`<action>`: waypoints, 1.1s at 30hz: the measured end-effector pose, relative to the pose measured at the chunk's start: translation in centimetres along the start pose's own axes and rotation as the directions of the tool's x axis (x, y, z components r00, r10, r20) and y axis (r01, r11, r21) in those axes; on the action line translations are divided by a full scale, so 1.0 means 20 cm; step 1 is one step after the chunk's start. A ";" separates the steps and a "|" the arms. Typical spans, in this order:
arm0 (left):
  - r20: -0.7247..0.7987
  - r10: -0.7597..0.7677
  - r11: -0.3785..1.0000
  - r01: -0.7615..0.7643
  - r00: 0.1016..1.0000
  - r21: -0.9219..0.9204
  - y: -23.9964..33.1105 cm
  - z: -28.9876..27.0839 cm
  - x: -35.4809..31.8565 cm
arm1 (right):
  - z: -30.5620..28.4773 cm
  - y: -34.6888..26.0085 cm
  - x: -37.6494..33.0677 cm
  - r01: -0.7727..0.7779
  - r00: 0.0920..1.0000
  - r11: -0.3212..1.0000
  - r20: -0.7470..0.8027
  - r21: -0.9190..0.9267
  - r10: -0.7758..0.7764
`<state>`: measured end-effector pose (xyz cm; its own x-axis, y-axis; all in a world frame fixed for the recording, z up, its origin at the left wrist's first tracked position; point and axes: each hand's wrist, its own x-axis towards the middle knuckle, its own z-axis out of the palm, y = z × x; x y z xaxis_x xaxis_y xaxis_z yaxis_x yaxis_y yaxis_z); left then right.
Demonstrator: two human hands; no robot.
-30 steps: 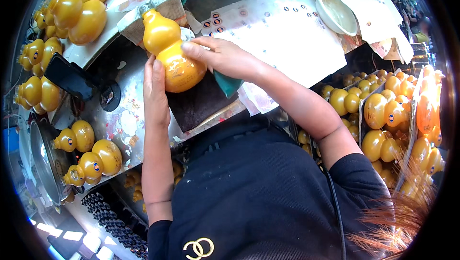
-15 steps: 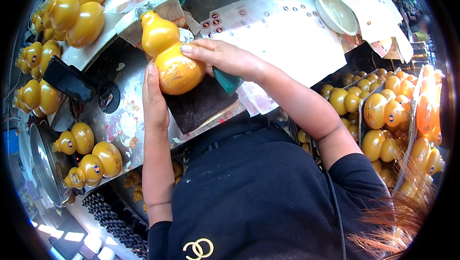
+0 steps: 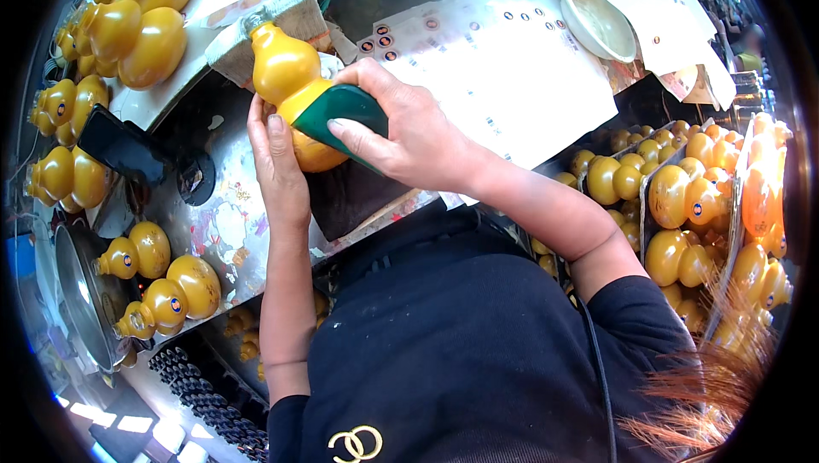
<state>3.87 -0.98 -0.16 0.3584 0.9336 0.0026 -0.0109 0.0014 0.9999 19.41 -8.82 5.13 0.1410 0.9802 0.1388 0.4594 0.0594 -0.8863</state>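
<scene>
A glossy yellow gourd-shaped bottle [image 3: 286,66] lies tilted, its clear neck at the upper left against a folded beige cloth [image 3: 229,52]. My left hand [image 3: 280,160] is curled along the bottle's lower left side, steadying it. In my right hand [image 3: 418,135] is a flat green scraper-like piece [image 3: 345,115], pinched between thumb and fingers. It lies against the bottle's round lower bulb and covers most of that bulb's face. Under the bottle is a dark brown pad [image 3: 345,207] on the worn metal worktop.
Sticker sheets [image 3: 503,62] and a white oval bowl [image 3: 599,20] are behind my right hand. More yellow gourd bottles stand at the left [image 3: 153,41] and in crates at the right [image 3: 674,194]. A black phone on a stand [image 3: 126,146] and a metal pan [image 3: 81,292] stand left.
My right hand has turned and brought the green piece from below the palm onto the bottle's lower bulb. The bottle has hardly moved; my left hand has shifted slightly.
</scene>
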 end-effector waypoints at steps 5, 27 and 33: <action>0.051 -0.091 0.991 0.096 0.995 -0.091 0.00 -0.01 0.00 | -0.01 0.13 -0.01 0.000 0.992 0.996 -0.124 0.084 0.010; -0.019 -0.135 0.991 0.135 0.991 -0.018 0.01 0.01 0.01 | 0.12 0.19 -0.11 0.022 0.916 0.987 -0.398 0.159 0.043; -0.011 -0.135 0.989 0.134 0.991 -0.062 0.00 0.00 0.01 | 0.12 0.24 -0.12 -0.094 0.897 0.958 -0.394 0.271 0.199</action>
<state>3.89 -0.82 -0.22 0.3461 0.9288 -0.1321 -0.0206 0.1483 0.9887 19.21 -10.40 -0.55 0.5637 0.8169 0.1219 0.1892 0.0160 -0.9818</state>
